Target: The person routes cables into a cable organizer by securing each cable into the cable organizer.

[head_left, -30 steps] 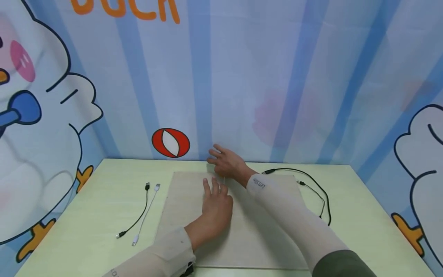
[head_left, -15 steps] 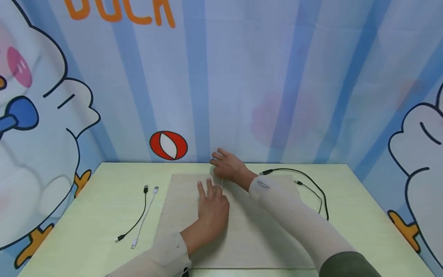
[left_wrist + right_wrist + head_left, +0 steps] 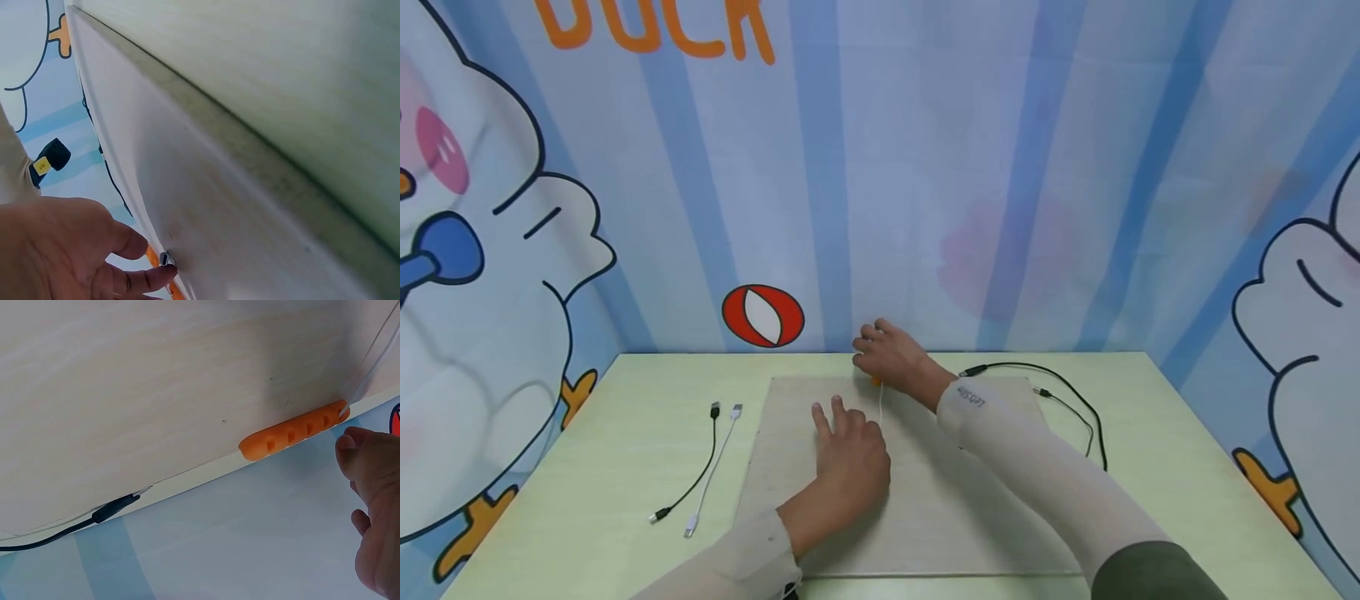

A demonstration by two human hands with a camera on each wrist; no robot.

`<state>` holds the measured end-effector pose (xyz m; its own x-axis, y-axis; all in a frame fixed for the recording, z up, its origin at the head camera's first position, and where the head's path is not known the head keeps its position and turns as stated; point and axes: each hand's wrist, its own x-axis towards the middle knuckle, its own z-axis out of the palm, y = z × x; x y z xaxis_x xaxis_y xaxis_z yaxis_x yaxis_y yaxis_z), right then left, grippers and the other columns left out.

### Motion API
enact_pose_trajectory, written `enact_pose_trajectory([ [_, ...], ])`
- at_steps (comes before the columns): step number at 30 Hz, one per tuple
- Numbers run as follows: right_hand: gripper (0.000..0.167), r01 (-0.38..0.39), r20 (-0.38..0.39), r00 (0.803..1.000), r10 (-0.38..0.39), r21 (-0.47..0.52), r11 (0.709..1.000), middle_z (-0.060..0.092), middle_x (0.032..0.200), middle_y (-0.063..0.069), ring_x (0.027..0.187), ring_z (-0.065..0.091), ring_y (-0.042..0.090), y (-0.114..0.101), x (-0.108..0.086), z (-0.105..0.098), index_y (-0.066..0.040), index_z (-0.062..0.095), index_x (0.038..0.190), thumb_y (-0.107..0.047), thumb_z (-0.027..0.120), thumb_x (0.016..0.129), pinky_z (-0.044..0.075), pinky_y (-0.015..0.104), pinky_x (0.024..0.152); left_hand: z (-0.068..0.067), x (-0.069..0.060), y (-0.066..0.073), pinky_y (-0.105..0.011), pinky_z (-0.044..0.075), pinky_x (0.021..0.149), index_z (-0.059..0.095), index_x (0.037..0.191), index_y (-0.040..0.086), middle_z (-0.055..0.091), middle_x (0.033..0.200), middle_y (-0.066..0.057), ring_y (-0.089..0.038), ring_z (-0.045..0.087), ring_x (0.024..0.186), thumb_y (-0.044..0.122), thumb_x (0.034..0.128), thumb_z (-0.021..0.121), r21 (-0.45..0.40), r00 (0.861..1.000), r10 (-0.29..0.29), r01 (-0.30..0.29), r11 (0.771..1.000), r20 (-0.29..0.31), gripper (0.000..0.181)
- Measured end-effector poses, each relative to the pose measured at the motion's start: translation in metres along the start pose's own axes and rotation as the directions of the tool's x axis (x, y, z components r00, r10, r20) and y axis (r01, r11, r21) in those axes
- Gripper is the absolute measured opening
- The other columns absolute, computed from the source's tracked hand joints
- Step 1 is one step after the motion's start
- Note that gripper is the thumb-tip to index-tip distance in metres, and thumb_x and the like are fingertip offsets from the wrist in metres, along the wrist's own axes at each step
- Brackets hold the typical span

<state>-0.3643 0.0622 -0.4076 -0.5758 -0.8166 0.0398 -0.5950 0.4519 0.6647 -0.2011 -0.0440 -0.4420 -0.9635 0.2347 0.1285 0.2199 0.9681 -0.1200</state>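
An orange slotted cable holder (image 3: 290,432) lies along the far edge of a pale board (image 3: 940,500); in the head view my right hand mostly hides it. A thin white cable (image 3: 881,406) runs from its end slot towards me. My left hand (image 3: 853,462), over the middle of the board, holds the near end of that cable, other fingers spread. A small metal connector (image 3: 166,258) shows at its fingertips. At the far edge my right hand (image 3: 895,362) has thumb and forefinger together, pinching at the cable beside the end slot; that bit is mostly hidden.
Left of the board lie a short black USB cable (image 3: 711,462) and a white USB cable (image 3: 718,475). A long black cable (image 3: 1067,379) and a thinner dark cable (image 3: 1078,412) lie to the right. A printed curtain (image 3: 910,167) stands behind the table.
My left hand has drawn back towards me and slightly left, and more of the white cable shows. The fingers of my right hand have curled in; a bit of orange holder now shows beneath.
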Motion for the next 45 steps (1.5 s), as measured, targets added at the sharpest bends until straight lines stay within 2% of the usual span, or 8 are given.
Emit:
enact_pose_trajectory([
  [4, 0.031, 0.010, -0.049, 0.999, -0.009, 0.023, 1.000, 0.074, 0.139, -0.007, 0.127, 0.065, 0.018, -0.003, -0.001, 0.002, -0.030, 0.076, 0.134, -0.021, 0.084, 0.105, 0.050, 0.038, 0.114, 0.004, -0.003, -0.004, -0.080, 0.034, 0.126, 0.075, 0.124, -0.001, 0.070, 0.143, -0.030, -0.058, 0.051, 0.156, 0.028, 0.1041, 0.073, -0.026, 0.999, 0.002, -0.003, 1.000, -0.038, 0.035],
  [14, 0.022, 0.003, -0.128, 0.992, 0.000, 0.021, 1.000, 0.075, 0.132, -0.007, 0.121, 0.067, 0.017, -0.012, 0.000, 0.003, -0.031, 0.078, 0.128, -0.018, 0.076, 0.110, 0.052, 0.036, 0.110, -0.008, -0.018, -0.017, -0.082, 0.031, 0.126, 0.069, 0.130, -0.003, 0.067, 0.145, -0.032, -0.060, 0.049, 0.155, 0.029, 0.1042, 0.076, -0.052, 0.999, -0.039, 0.039, 0.998, -0.008, 0.042],
  [24, 0.026, 0.030, -0.156, 0.988, -0.024, 0.032, 0.999, 0.074, 0.138, -0.008, 0.123, 0.066, 0.017, -0.024, 0.008, 0.000, -0.029, 0.077, 0.129, -0.014, 0.076, 0.109, 0.052, 0.034, 0.111, -0.004, -0.027, -0.023, -0.083, 0.031, 0.126, 0.067, 0.130, -0.003, 0.067, 0.143, -0.033, -0.060, 0.051, 0.153, 0.030, 0.0993, 0.083, -0.082, 0.997, -0.075, 0.073, 0.994, -0.028, 0.048],
  [31, 0.031, 0.045, -0.105, 0.994, -0.041, 0.037, 0.998, 0.072, 0.144, -0.008, 0.129, 0.066, 0.016, -0.037, 0.015, -0.005, -0.030, 0.074, 0.137, -0.016, 0.075, 0.110, 0.051, 0.033, 0.114, -0.005, -0.032, -0.027, -0.083, 0.030, 0.126, 0.066, 0.129, -0.003, 0.066, 0.143, -0.033, -0.059, 0.051, 0.153, 0.026, 0.1003, 0.081, -0.094, 0.996, -0.083, 0.080, 0.992, -0.027, 0.043],
  [37, 0.033, 0.054, -0.072, 0.996, -0.051, 0.036, 0.998, 0.071, 0.148, -0.008, 0.132, 0.064, 0.016, -0.045, 0.018, -0.011, -0.030, 0.072, 0.141, -0.019, 0.074, 0.111, 0.050, 0.033, 0.115, -0.005, -0.044, -0.033, -0.085, 0.027, 0.125, 0.065, 0.127, -0.004, 0.065, 0.141, -0.035, -0.063, 0.049, 0.153, 0.018, 0.1008, 0.075, -0.130, 0.996, -0.092, 0.090, 0.987, -0.012, 0.036],
  [45, 0.036, 0.071, -0.064, 0.996, -0.068, 0.036, 0.997, 0.069, 0.152, -0.007, 0.138, 0.062, 0.016, -0.055, 0.027, -0.020, -0.030, 0.069, 0.146, -0.020, 0.074, 0.111, 0.049, 0.033, 0.120, -0.006, -0.053, -0.038, -0.085, 0.029, 0.124, 0.066, 0.123, -0.004, 0.066, 0.139, -0.035, -0.061, 0.052, 0.150, 0.017, 0.1009, 0.075, -0.121, 0.994, -0.090, 0.083, 0.989, -0.059, 0.032],
])
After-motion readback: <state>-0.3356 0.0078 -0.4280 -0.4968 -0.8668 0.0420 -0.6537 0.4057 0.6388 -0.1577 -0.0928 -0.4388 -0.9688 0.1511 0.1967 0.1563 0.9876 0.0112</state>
